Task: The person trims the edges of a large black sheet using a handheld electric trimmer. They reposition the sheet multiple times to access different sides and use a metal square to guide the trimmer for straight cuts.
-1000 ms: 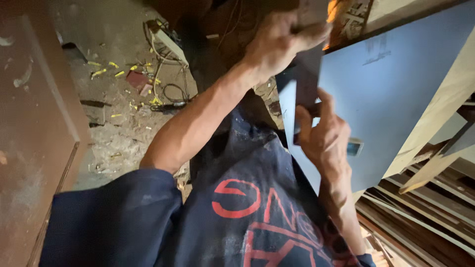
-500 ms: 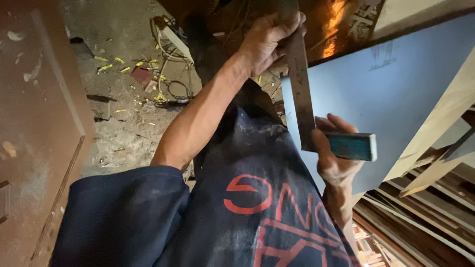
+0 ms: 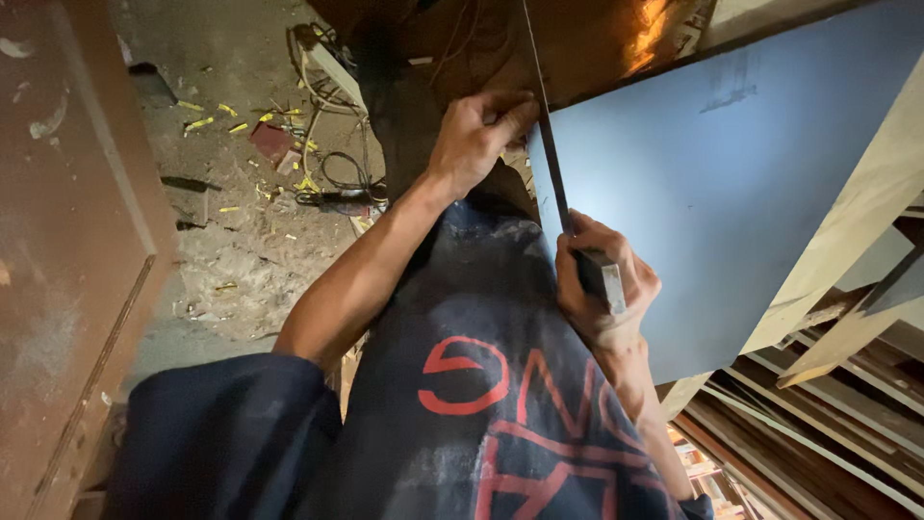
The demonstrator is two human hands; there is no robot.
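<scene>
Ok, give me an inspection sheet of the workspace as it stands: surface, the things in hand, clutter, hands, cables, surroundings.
Surface: pale blue board, tilted, bare face, scuff near its top edge.
Job's things: metal square, its thin blade seen edge-on along the board's left edge, dark handle at the lower end.
Clutter: yellow scraps and a reddish block on the dusty floor.
Hands: left hand pinches the blade higher up; right hand wraps the handle, fingers curled round it.
Cables: tangled cords by a white power strip on the floor.
Surroundings: brown panel on one side, stacked wooden strips on the other.
</scene>
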